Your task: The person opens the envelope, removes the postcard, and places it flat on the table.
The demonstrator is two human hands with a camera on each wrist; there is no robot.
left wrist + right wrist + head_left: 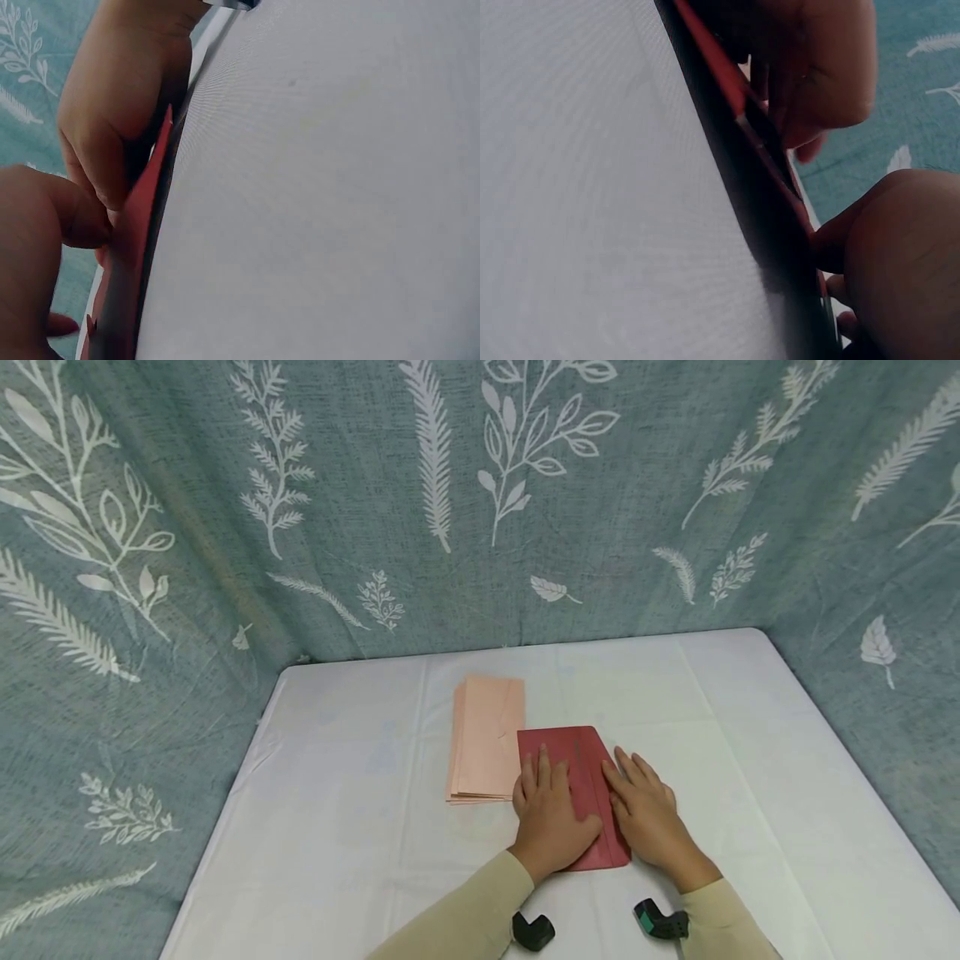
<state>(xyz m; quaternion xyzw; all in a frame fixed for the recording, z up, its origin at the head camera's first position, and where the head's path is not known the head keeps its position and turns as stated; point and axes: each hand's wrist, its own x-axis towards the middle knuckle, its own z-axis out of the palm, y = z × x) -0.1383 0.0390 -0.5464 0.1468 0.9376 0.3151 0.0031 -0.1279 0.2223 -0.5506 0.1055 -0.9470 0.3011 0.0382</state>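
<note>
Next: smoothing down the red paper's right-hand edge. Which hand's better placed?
Probably the right hand: its fingers rest at that edge of the red paper, whereas the left hand lies across the left part, apparently steadying it.

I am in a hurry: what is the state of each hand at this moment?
Left hand: open, resting on the red envelope.
Right hand: open, touching the envelope along its right edge.

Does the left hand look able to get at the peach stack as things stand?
Likely yes: the left hand lies on the red envelope, just beside the peach stack, whose top is mostly uncovered, and no object visibly blocks the way.
</note>
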